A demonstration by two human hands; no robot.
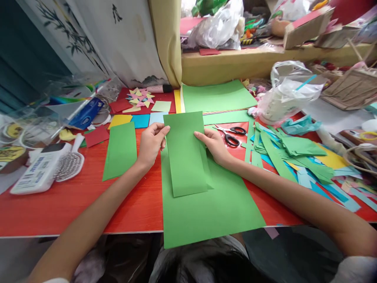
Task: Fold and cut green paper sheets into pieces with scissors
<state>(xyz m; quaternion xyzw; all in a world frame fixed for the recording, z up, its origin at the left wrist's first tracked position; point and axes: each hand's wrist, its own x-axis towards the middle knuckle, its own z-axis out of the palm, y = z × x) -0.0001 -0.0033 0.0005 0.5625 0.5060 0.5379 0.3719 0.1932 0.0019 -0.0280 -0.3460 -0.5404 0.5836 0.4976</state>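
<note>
A folded strip of green paper (186, 153) lies upright in the middle of the red table, on top of a larger green sheet (212, 208) that overhangs the front edge. My left hand (150, 143) pinches the strip's left edge near its top, thumb on the paper. My right hand (214, 144) grips the right edge at the same height, fingers closed on it.
Black-handled scissors (232, 135) lie just right of my right hand. Green and blue paper offcuts (291, 157) pile up at the right. Another green piece (120, 151), a hairbrush (70, 163) and a white box (41, 169) lie at the left. More green sheets (216, 96) sit behind.
</note>
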